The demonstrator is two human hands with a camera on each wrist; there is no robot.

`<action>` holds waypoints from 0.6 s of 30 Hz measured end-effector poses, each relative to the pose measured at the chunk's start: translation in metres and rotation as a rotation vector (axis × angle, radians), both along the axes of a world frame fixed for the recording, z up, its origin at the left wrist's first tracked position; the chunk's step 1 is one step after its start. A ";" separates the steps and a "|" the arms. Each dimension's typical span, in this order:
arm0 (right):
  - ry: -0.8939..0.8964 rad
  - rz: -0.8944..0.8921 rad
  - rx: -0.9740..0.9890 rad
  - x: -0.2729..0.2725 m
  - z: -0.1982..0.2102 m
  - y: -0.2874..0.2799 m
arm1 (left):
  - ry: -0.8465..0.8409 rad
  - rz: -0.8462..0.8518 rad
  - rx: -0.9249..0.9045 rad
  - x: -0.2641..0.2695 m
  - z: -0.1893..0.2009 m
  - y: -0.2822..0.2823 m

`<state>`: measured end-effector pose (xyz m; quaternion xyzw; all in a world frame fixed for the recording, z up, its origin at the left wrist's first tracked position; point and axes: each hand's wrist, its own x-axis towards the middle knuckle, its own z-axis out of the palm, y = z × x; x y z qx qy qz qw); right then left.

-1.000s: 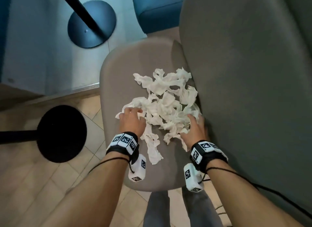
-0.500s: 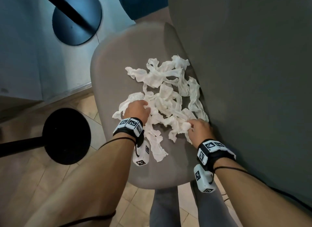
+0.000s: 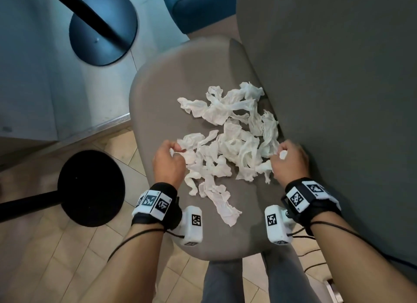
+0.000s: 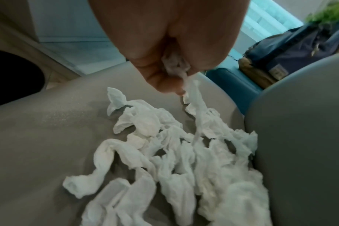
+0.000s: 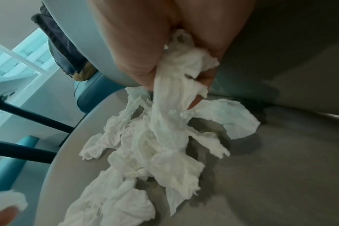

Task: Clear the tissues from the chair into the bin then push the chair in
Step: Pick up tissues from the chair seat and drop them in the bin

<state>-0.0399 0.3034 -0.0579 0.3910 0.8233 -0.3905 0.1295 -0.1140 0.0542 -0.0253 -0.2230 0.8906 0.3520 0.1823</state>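
Hands (image 3: pixel 168 165) gripping crumpled tissues (image 3: pixel 228 144), padded chair (image 3: pixel 158 95)

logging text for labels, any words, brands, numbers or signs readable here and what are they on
No readable words, brands or numbers in any view.
Wrist bands on the left hand and right hand: only black-and-white square code markers, no letters.
Bag behind the chair: a small patch, too blurred to read.
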 end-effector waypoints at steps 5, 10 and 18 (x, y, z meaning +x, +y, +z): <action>-0.065 0.042 -0.035 -0.016 -0.021 -0.009 | -0.105 -0.095 -0.154 -0.018 -0.018 0.008; -0.112 0.097 0.038 -0.023 -0.043 -0.013 | -0.263 -0.282 -0.335 -0.033 -0.050 0.009; -0.225 0.099 0.042 -0.023 -0.030 -0.008 | -0.055 -0.324 -0.241 -0.056 -0.035 -0.001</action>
